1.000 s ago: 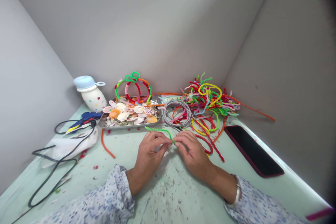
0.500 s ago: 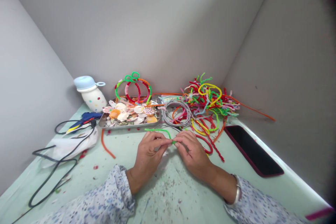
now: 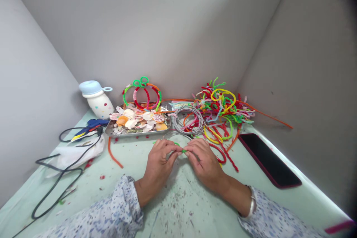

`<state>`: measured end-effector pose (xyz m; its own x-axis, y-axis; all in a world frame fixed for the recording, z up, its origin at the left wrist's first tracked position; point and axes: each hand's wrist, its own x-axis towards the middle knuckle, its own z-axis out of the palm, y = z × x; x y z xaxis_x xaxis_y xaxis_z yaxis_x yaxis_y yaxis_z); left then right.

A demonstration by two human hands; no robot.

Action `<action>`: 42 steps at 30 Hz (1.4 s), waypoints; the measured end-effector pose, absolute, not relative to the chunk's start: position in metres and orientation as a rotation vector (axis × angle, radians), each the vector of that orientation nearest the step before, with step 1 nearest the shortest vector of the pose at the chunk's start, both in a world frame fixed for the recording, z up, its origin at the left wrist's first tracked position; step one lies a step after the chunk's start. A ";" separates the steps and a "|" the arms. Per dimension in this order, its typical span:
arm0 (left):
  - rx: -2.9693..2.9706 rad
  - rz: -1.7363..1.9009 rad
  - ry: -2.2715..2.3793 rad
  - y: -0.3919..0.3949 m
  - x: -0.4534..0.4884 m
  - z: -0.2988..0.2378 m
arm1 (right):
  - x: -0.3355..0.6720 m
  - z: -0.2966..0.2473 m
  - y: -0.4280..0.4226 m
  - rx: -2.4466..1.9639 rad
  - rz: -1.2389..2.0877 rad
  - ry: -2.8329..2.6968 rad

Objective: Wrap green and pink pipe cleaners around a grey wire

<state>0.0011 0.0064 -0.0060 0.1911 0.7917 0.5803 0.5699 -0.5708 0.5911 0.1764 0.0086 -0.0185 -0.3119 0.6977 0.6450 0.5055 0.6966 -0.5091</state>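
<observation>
Above the middle of the table, my left hand and my right hand meet fingertip to fingertip. Both pinch a green pipe cleaner, of which only a bit shows between the fingers and a little behind my left fingers. Just beyond my hands lies a coil of grey wire. A tangled heap of coloured pipe cleaners sits behind it to the right. Back left of the hands, a metal tray holds shells, with a hoop frame of wrapped pipe cleaners standing at it.
At the left are a white bottle with a blue lid, a blue glue gun, its black cord and a plastic bag. A phone lies at the right edge. Grey walls close the back and sides.
The green pipe cleaner's free end, earlier stretched out behind my left hand, has swung lower and is now mostly hidden by the fingers. Both hands keep nearly the same place.
</observation>
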 end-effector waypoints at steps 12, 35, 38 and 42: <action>2.232 1.339 1.268 0.007 0.000 -0.006 | 0.177 -0.020 0.010 -0.939 0.241 -1.990; 2.327 1.154 1.343 0.003 0.001 -0.002 | 0.177 -0.019 0.010 -0.934 0.238 -1.987; 2.342 1.095 1.357 0.002 0.001 -0.001 | 0.177 -0.019 0.009 -0.929 0.236 -1.993; 2.354 1.055 1.372 0.001 0.002 0.000 | 0.177 -0.018 0.009 -0.916 0.230 -2.002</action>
